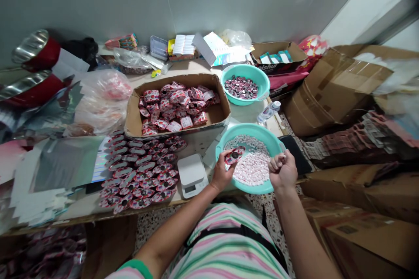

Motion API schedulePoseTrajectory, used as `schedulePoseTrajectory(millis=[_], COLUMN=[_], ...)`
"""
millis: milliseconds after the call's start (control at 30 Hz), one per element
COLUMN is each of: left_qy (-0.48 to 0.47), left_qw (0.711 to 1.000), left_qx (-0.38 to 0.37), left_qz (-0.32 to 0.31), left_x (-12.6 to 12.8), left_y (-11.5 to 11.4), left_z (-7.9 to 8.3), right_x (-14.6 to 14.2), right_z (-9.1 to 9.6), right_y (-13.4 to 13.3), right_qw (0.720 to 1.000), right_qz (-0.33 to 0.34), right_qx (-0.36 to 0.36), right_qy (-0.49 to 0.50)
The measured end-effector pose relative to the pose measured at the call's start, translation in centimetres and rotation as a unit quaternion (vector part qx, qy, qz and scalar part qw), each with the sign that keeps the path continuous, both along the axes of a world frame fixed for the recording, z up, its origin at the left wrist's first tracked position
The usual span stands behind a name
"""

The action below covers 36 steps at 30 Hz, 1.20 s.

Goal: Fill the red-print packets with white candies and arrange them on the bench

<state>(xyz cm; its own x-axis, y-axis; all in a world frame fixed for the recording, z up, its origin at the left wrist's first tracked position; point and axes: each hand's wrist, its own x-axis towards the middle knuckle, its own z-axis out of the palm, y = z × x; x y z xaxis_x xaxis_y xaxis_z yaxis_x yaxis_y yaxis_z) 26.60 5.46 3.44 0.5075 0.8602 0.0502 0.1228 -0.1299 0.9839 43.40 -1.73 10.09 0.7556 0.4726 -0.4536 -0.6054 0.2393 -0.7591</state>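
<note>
The left hand [224, 171], its fingers holding the red packet [235, 155] over the nine o'clock side of the basin [252, 189], should be steady; the right hand [284, 172] is curled at three o'clock, contents unclear.

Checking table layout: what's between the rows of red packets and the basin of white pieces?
Mainly the white scale, then the left wrist beside the basin, in head view.
</note>
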Motion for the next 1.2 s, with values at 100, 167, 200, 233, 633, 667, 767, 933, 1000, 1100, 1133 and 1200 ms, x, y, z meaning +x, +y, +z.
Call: schedulePoseTrajectory(millis=[100, 167, 200, 233, 633, 667, 767, 933, 1000, 1100, 1133, 1200], left_qy=[0.033, 0.073, 0.100, 0.129, 0.274, 0.271, 0.267, 0.273, 0.277, 0.283, 0.284, 0.284], left_qw=[0.999, 0.993, 0.988, 0.981, 0.952, 0.953, 0.956, 0.955, 0.950, 0.943, 0.942, 0.940], left_qx=[-0.007, 0.011, 0.024, 0.036, 0.045, 0.045, 0.039, 0.088, 0.115, 0.141, 0.147, 0.152], left_qz=[0.040, 0.090, 0.115, 0.138, 0.128, 0.126, 0.116, 0.080, 0.085, 0.101, 0.106, 0.115], left_x=[-2.0, -4.7, -6.4, -8.1, -16.6, -16.6, -16.7, -18.0, -19.1, -21.0, -21.6, -22.7], left_y=[0.4, 0.8, 1.0, 1.1, 1.4, 1.5, 1.9, 1.7, 1.2, 0.1, -0.3, -1.0], left_z=[0.4, 0.3, 0.0, -0.3, -6.2, -6.5, -7.4, -6.8, -6.2, -5.3, -5.0, -4.8], right_x=[0.3, 0.4, 0.5, 0.5, -1.3, -1.4, -2.0, -3.1, -3.4, -3.7, -3.7, -3.8], right_z=[-0.6, -1.3, -1.8, -2.5, -10.3, -10.7, -12.2, -14.6, -15.1, -15.3, -15.3, -15.2], right_y=[-0.5, -0.9, -1.0, -1.2, -3.2, -3.4, -3.9, -5.1, -5.4, -5.4, -5.3, -5.2], right_qw=[1.000, 0.999, 0.998, 0.997, 0.789, 0.760, 0.703, 0.639, 0.616, 0.596, 0.592, 0.584], right_qz=[0.011, 0.024, 0.030, 0.036, 0.310, 0.325, 0.354, 0.368, 0.372, 0.375, 0.377, 0.382], right_qx=[-0.020, -0.040, -0.053, -0.069, -0.380, -0.392, -0.402, -0.410, -0.421, -0.446, -0.457, -0.476], right_qy=[0.009, 0.007, 0.004, -0.001, -0.370, -0.403, -0.468, -0.536, -0.552, -0.552, -0.547, -0.535])
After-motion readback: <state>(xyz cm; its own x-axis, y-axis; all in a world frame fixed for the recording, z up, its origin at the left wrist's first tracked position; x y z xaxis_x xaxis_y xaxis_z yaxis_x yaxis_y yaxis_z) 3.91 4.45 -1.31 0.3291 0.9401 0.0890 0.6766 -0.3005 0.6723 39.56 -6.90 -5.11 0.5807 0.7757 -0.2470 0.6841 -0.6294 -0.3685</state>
